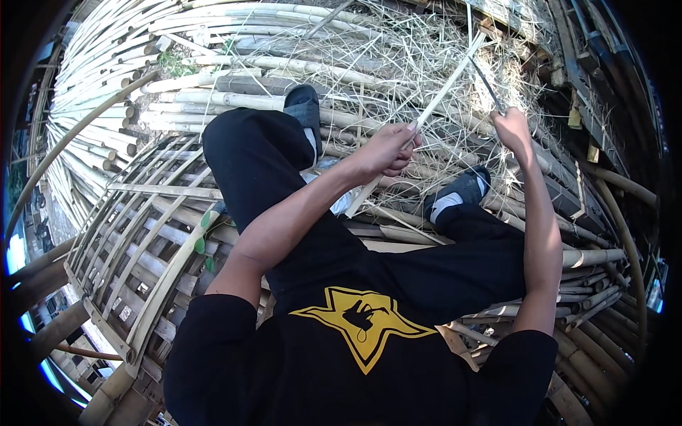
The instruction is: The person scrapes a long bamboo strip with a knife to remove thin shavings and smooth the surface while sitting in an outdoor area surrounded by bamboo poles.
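My left hand [392, 150] is closed around a long, pale bamboo strip [447, 86]. The strip slants from beside my left thigh up and away to the right, and its near end shows below my fist. My right hand [511, 129] grips a knife by its handle, which is mostly hidden in the fist. The knife's narrow dark blade [486, 82] points forward and left, its tip close to the far part of the strip. Whether the blade touches the strip I cannot tell.
Loose pale shavings [398, 64] cover the bamboo poles in front of me. More cut poles [92, 153] are stacked at the left. A woven bamboo lattice [145, 234] stands beside my left leg. My sandalled feet [304, 113] rest on the poles. Dark timber lies at the right.
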{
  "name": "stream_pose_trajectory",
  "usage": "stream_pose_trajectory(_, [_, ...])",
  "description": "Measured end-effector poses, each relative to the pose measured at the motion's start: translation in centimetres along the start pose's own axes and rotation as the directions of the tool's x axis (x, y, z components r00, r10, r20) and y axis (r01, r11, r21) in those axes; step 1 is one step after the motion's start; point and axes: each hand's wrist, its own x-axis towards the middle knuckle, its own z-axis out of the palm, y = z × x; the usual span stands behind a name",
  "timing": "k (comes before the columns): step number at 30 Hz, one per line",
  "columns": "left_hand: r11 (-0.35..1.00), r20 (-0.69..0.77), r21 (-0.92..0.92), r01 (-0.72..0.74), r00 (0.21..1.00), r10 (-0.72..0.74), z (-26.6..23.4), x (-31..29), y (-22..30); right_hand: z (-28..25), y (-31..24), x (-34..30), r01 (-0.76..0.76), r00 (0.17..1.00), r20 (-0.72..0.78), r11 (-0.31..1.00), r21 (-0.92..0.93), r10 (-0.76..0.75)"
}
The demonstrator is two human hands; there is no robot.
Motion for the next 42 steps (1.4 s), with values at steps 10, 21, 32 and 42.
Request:
stream_pose_trajectory(10, [0.997,-0.015,0.072,-0.003,1.000,0.004,0.4,0.4,-0.7,5.3,-7.9,-7.2,0.238,0.943,0.245,0.971,-0.021,-0.226])
stream_pose_trajectory(21, [0.993,-0.017,0.091,0.069,0.998,-0.068,0.5,-1.3,-0.5,4.9,-2.0,0.1,-0.027,0.999,-0.033,0.998,-0.062,0.025])
stream_pose_trajectory(32, [0.981,-0.086,0.190,-0.045,0.994,0.062,-0.6,0.7,0.0,2.3,1.3,1.3,0.082,0.997,-0.026,0.955,0.284,-0.077])
stream_pose_trajectory(42, [0.639,-0.143,0.734,-0.230,0.868,0.476,-1.3,2.9,-1.0,3.6,-6.1,-6.4,0.508,0.849,0.074,0.846,0.162,-0.524])
